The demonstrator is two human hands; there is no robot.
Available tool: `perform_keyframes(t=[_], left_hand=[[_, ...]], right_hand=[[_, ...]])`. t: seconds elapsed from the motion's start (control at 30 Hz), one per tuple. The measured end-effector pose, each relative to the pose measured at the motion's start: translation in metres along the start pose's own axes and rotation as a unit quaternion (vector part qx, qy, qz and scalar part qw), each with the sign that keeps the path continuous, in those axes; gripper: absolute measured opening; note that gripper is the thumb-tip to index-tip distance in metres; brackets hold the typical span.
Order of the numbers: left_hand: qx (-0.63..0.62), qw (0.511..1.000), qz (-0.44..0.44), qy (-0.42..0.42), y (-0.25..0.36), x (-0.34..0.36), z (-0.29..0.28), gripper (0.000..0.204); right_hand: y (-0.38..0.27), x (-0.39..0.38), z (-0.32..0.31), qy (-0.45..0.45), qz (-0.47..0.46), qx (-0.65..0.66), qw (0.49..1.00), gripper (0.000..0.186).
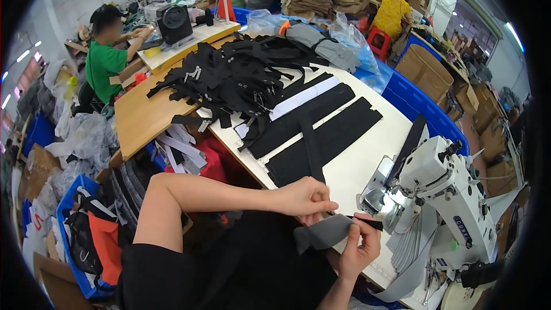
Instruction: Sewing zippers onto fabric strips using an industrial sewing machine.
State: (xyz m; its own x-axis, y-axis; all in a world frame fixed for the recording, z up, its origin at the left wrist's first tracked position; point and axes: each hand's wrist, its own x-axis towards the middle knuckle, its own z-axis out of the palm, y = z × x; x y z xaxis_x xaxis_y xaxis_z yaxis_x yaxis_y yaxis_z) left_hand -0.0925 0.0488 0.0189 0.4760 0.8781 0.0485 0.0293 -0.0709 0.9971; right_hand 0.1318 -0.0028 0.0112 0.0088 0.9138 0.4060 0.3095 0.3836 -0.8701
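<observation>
The white counter (367,155) runs from the upper middle down to the lower right, with long black fabric panels (321,132) laid flat on it and a tangled heap of black straps with metal buckles (235,74) beyond them. At its near right corner stands a white sewing machine (447,195), its base cut off by the picture's dark rim. The person's left forearm comes in from the lower left, bent at the elbow and lying across a dark lap, and the left hand (304,198) is curled with the fingers gathered over the upper edge of a grey fabric piece (324,232), which lies at the counter's near edge just in front of the machine's needle area. The right hand (359,247) rises from the lower edge, thumb and fingers pinched narrowly on the grey piece together with a thin black strip (367,223) that points toward the machine. How much of the strip sits under the fingers is hidden, and the needle itself is too small to make out. A grey band (410,270) hangs off the counter below the machine. A blue bin (425,109) sits behind the counter on the right; its contents cannot be seen. At the lower left another blue bin (72,195) holds black and orange fabric pieces (94,241). A person in green (106,63) works at a wooden table (143,115) on the far left.
</observation>
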Motion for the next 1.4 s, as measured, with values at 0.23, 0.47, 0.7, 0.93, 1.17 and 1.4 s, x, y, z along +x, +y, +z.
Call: perform_keyframes(t=[0.23, 0.47, 0.7, 0.93, 1.17, 1.4], left_hand=[[-0.258, 0.943, -0.206, -0.046, -0.025, 0.011, 0.007, 0.053], [-0.341, 0.923, -0.147, 0.101, -0.023, 0.043, 0.029, 0.033], [-0.231, 0.960, -0.103, 0.121, -0.010, 0.034, 0.029, 0.030], [-0.165, 0.976, -0.102, 0.101, -0.010, 0.030, 0.039, 0.029], [-0.005, 0.887, -0.177, -0.426, -0.024, -0.023, 0.055, 0.078], [-0.332, 0.846, -0.386, -0.159, -0.136, -0.085, 0.117, 0.073]], right_hand=[[-0.038, -0.026, -0.004, -0.113, -0.271, -0.046, 0.955, 0.022], [-0.052, -0.067, -0.024, -0.189, -0.258, 0.017, 0.947, 0.019], [-0.027, -0.086, -0.037, -0.258, -0.139, -0.011, 0.956, 0.013], [-0.037, -0.073, -0.049, -0.148, -0.159, -0.045, 0.975, 0.016], [-0.067, -0.060, -0.051, -0.117, -0.193, -0.053, 0.973, 0.023], [-0.070, -0.090, -0.046, -0.184, -0.220, -0.034, 0.957, 0.018]])
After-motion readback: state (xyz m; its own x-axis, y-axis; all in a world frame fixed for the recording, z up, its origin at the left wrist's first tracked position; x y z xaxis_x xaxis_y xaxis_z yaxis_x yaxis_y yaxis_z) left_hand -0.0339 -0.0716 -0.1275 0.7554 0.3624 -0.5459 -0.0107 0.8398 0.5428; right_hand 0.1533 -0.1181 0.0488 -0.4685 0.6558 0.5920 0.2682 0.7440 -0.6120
